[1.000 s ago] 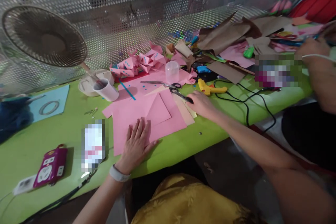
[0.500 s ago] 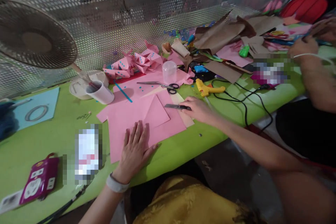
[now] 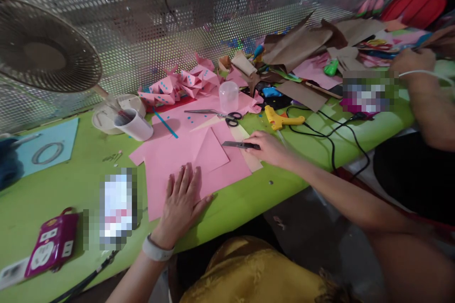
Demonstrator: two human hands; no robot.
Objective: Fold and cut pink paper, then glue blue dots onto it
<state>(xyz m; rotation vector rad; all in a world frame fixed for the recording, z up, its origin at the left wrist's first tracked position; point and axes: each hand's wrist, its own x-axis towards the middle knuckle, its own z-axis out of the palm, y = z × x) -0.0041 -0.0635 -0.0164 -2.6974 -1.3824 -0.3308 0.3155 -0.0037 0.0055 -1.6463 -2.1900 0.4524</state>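
My left hand lies flat, fingers stretched out, on a large sheet of pink paper. A folded flap of the paper forms a pointed shape just beyond my fingertips. My right hand is closed around a dark utility knife, its blade pointing left over the right part of the pink paper. Beyond the knife lie open scissors with black handles. A thin blue strip rests on the paper's far left part.
A yellow glue gun with black cords lies right of my right hand. Behind are a clear cup, folded pink paper shapes and brown paper. At left stand a fan and white cup. Another person's hand is at right.
Both hands hold nearly the same place, the left flat and the right on the utility knife. The view has shifted very slightly. At far right the other person's hand has moved a little.
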